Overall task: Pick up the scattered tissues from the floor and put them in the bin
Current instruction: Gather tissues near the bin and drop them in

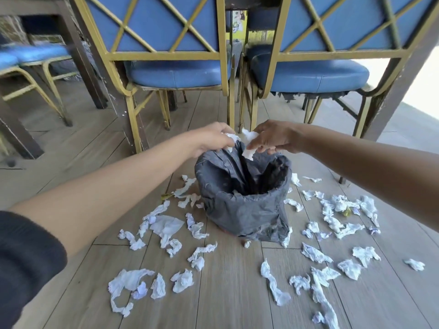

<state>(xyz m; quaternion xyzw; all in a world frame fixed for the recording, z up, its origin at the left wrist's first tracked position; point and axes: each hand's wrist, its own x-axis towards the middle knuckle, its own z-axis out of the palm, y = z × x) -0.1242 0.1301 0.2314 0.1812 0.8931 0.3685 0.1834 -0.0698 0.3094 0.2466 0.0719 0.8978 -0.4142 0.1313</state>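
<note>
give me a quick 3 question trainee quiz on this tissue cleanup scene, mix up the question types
1. True or false: both hands are holding tissue above the bin.
2. Multiple choice: what lines the bin? A) a dark grey plastic bag B) a white cloth C) nothing
3. Short answer: what furniture stands right behind the bin?

Key
1. True. The left hand and the right hand each pinch a white tissue over the bin.
2. A. A dark grey bag is draped over the rim.
3. Two blue chairs with gold frames. Many scattered tissues are not yet picked up from the floor.
</note>
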